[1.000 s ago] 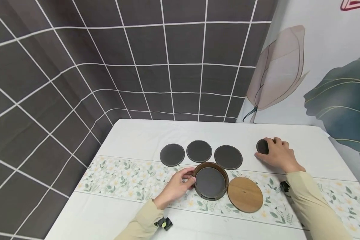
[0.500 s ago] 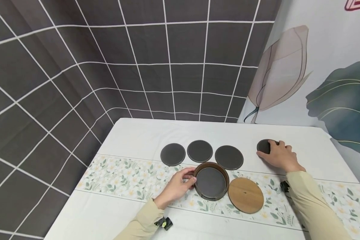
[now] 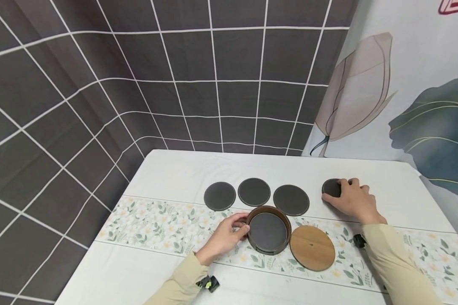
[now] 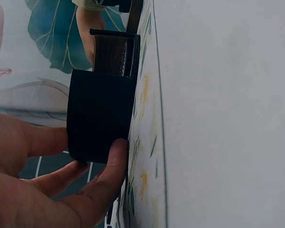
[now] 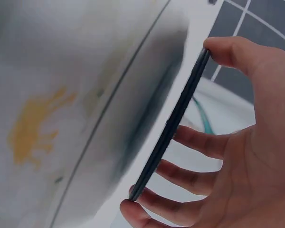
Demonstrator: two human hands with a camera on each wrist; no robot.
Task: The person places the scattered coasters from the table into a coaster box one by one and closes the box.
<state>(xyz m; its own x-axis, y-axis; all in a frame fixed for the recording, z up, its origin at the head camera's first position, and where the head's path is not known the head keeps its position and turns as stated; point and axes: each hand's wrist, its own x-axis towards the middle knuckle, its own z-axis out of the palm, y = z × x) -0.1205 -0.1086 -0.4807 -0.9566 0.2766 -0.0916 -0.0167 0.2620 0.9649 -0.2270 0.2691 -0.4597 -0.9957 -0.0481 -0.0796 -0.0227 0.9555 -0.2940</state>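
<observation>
Three dark discs (image 3: 254,192) lie flat in a row toward the far edge of the worktop (image 3: 129,271). Below them, the left hand (image 3: 223,237) grips the left side of a round holder (image 3: 268,209) — an inner disc (image 3: 269,232) lies in it. Just right sits a wooden disc (image 3: 312,248). Toward the far right corner, the right hand (image 3: 353,200) pinches a raised dark disc (image 3: 331,187) by its rim — tilted, above the worktop.

dark grey discs (image 3: 330,187), brown-lined black holder (image 4: 99,114), white flower-patterned cloth (image 3: 149,224).
</observation>
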